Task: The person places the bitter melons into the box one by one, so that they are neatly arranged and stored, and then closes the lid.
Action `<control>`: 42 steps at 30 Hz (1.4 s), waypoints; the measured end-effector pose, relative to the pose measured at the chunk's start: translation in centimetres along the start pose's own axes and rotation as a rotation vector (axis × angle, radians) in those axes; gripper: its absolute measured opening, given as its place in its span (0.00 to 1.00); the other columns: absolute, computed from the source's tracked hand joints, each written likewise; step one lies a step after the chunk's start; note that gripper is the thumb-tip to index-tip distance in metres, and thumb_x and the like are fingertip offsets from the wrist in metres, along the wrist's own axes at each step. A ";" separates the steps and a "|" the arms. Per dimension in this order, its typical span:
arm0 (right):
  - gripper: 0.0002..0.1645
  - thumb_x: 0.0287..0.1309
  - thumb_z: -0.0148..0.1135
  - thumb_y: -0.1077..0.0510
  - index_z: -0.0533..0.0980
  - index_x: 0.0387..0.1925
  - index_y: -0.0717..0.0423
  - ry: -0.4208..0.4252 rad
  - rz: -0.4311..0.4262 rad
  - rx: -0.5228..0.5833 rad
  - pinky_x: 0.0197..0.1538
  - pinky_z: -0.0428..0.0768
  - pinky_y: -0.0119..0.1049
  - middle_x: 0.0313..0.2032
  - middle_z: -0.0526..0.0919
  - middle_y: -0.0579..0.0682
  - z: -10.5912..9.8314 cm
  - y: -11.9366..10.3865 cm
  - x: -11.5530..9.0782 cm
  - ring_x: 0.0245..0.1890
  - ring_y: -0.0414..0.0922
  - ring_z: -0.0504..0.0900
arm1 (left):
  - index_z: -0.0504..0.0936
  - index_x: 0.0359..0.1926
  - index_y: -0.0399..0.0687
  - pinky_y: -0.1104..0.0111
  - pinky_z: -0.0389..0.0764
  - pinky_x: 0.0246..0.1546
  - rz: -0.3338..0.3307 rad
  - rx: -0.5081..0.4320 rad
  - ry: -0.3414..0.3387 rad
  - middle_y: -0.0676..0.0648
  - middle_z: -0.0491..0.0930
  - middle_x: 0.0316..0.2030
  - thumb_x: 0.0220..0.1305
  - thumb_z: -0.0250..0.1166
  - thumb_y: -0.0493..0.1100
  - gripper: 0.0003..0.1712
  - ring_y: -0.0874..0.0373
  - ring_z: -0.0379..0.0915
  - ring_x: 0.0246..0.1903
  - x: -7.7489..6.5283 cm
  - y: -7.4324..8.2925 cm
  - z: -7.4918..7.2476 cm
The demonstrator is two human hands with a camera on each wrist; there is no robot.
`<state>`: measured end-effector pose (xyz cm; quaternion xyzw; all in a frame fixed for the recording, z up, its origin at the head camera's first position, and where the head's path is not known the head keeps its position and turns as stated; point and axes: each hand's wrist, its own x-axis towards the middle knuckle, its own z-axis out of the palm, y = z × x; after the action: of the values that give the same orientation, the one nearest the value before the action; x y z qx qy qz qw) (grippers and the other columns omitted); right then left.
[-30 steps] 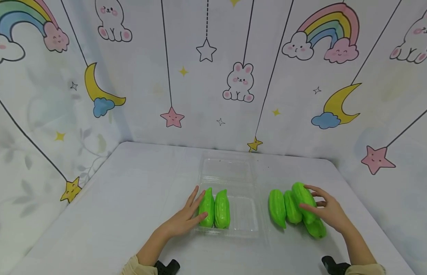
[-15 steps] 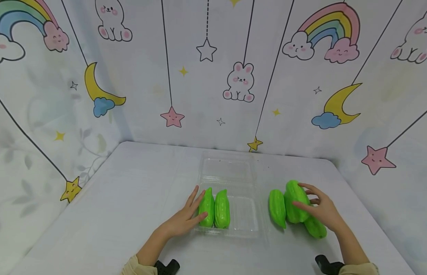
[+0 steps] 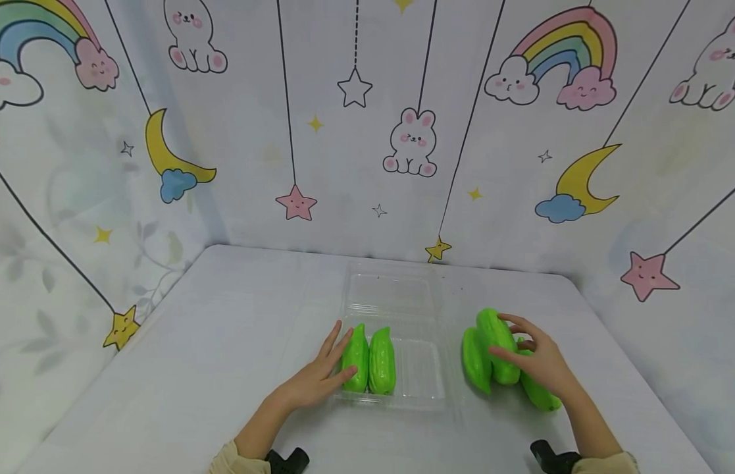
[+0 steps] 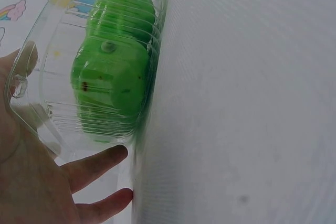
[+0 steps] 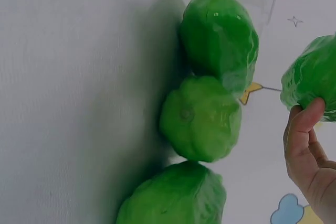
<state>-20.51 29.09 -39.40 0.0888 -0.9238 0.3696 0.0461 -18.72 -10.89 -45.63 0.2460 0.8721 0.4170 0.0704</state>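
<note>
My right hand (image 3: pixel 541 359) grips a bright green ridged gourd (image 3: pixel 496 332) between thumb and fingers, lifted over three similar gourds on the table. In the right wrist view, the held gourd (image 5: pixel 312 72) is apart from the row of gourds, among them the middle one (image 5: pixel 201 119). My left hand (image 3: pixel 316 378) has its fingers spread and mostly straight at the left side of a clear plastic clamshell box (image 3: pixel 420 368). Two gourds lie side by side in the box's left half, the right one (image 3: pixel 381 361) fully visible. In the left wrist view, a finger (image 4: pixel 100 166) reaches below the box rim.
The box's lid (image 3: pixel 391 289) lies folded back on the white table (image 3: pixel 254 296). A wall cloth (image 3: pixel 343 151) with cartoon rabbits, stars and rainbows stands behind the table. Black straps with camera mounts (image 3: pixel 290 459) sit at both wrists.
My right hand has moved left with the gourd, from above the rear right gourd toward the leftmost loose one. My left hand and the box have stayed in place.
</note>
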 end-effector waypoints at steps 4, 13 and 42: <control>0.39 0.51 0.66 0.47 0.63 0.64 0.50 -0.011 0.010 0.033 0.39 0.76 0.42 0.52 0.69 0.60 0.4 -0.5 0.0 0.43 0.54 0.75 | 0.36 0.72 0.56 0.39 0.58 0.54 0.002 0.000 0.002 0.46 0.25 0.70 0.68 0.46 0.58 0.40 0.39 0.36 0.67 0.0 0.0 0.0; 0.37 0.48 0.69 0.50 0.67 0.61 0.49 0.018 -0.056 0.076 0.33 0.76 0.38 0.49 0.70 0.57 1.6 -1.8 0.1 0.36 0.49 0.77 | 0.36 0.72 0.57 0.39 0.58 0.54 -0.004 0.003 0.003 0.49 0.24 0.70 0.68 0.46 0.59 0.40 0.39 0.37 0.67 0.0 0.0 0.0; 0.39 0.43 0.73 0.50 0.68 0.59 0.46 -0.038 -0.068 0.172 0.36 0.75 0.38 0.51 0.72 0.55 5.3 -5.0 0.6 0.40 0.49 0.76 | 0.36 0.72 0.55 0.39 0.58 0.54 -0.004 0.003 -0.001 0.49 0.24 0.70 0.68 0.46 0.58 0.40 0.39 0.38 0.67 0.0 0.3 -0.1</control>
<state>-20.25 21.80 -39.82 0.1309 -0.8858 0.4440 0.0335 -18.61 -10.82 -45.35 0.2445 0.8732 0.4156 0.0714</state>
